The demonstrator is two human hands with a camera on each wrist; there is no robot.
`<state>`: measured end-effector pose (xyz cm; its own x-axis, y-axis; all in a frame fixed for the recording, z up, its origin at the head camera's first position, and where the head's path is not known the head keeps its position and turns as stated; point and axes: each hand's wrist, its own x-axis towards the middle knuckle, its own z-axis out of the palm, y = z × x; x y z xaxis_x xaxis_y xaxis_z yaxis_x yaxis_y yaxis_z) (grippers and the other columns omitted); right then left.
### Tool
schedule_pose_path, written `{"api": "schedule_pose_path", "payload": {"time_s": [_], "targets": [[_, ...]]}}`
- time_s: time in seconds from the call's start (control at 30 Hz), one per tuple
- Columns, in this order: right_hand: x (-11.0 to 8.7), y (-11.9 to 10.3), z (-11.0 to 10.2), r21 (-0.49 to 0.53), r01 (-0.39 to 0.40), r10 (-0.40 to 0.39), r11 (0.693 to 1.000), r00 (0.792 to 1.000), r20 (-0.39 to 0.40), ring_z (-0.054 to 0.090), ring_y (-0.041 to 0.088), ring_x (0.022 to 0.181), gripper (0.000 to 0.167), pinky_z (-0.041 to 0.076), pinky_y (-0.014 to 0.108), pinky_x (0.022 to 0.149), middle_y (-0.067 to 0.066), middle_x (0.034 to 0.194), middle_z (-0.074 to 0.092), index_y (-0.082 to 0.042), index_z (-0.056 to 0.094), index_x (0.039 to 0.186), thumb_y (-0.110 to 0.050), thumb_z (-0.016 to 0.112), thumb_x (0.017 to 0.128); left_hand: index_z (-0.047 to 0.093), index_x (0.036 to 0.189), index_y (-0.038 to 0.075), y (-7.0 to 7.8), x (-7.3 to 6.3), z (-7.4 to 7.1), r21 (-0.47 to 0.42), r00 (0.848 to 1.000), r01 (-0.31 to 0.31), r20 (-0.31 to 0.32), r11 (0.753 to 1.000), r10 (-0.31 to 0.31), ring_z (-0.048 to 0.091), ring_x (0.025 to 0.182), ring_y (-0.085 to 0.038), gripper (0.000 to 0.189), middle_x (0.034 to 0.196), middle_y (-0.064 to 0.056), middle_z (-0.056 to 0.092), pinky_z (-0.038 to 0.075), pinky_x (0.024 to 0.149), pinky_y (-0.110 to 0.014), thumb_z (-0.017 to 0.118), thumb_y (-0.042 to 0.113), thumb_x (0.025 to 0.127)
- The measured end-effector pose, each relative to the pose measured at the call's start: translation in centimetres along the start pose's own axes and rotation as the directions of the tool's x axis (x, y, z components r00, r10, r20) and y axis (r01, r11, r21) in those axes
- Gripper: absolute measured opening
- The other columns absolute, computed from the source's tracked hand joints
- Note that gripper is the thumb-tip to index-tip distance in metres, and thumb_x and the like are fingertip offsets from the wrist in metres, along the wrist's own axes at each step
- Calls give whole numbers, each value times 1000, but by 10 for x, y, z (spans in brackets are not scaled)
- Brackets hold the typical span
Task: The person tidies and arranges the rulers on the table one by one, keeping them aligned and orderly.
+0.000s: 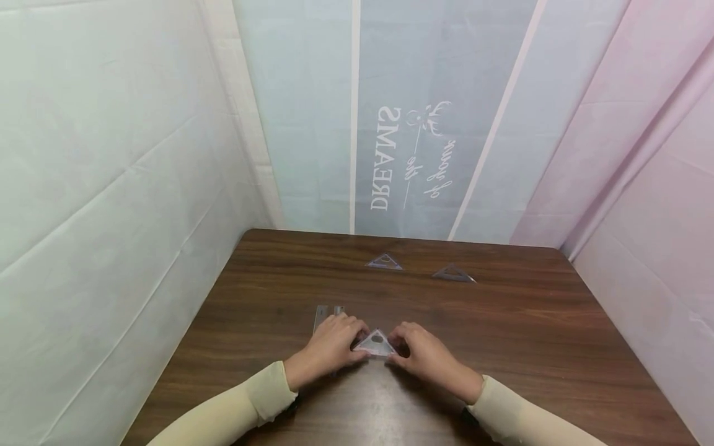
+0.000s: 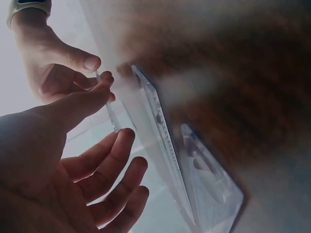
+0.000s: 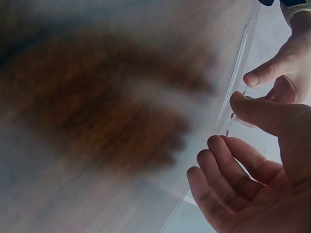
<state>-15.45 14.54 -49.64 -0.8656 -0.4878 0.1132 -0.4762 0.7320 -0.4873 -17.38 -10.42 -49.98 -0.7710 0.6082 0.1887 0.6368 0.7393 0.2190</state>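
Observation:
A clear plastic set square [image 1: 376, 349] with a round hole is held up between both hands, its point away from the body. My left hand [image 1: 333, 342] pinches its left corner between thumb and fingers. At the opposite corner my right hand [image 1: 426, 354] pinches it in the same way. In the left wrist view the set square [image 2: 113, 118] is seen nearly edge-on, a thin clear strip. Beside and partly behind the left hand lie a clear ruler [image 1: 320, 313] and a second clear strip [image 1: 339, 309], mostly hidden by that hand in the head view.
On the far part of the brown wooden table [image 1: 519, 322] lie a set square with bluish edges [image 1: 384, 262] and, to its right, another clear set square [image 1: 454, 274]. Pale cloth [image 1: 139, 155] hangs at the left, a printed curtain [image 1: 413, 74] at the back.

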Motion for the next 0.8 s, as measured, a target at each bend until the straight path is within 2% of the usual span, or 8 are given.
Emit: {"api": "schedule_pose_path", "payload": {"time_s": [0.33,0.6,0.8], "targets": [[0,0,6,-23,23,-23,999,1000,-6,57,8,87,25,52,30,74,-8,95,65,-12,76,101,-19,94,85,76,110,20,1,-1,2,53,999,-32,7,998,32,55,84,-8,36,96,11,69,52,84,-33,88,47,89],[-3,0,11,-80,26,-26,996,1000,0,51,7,87,29,49,29,73,-7,97,61,-11,75,103,-24,94,85,75,109,22,1,-4,5,91,999,-41,38,995,37,57,86,-9,36,98,11,66,51,84,-32,86,50,90],[-5,-1,13,-99,30,-30,995,1000,1,49,7,87,29,47,29,72,-7,98,60,-12,75,103,-24,94,85,76,108,23,1,-4,10,143,998,-63,35,988,58,58,89,-11,37,102,9,67,50,81,-30,84,53,91]]}}
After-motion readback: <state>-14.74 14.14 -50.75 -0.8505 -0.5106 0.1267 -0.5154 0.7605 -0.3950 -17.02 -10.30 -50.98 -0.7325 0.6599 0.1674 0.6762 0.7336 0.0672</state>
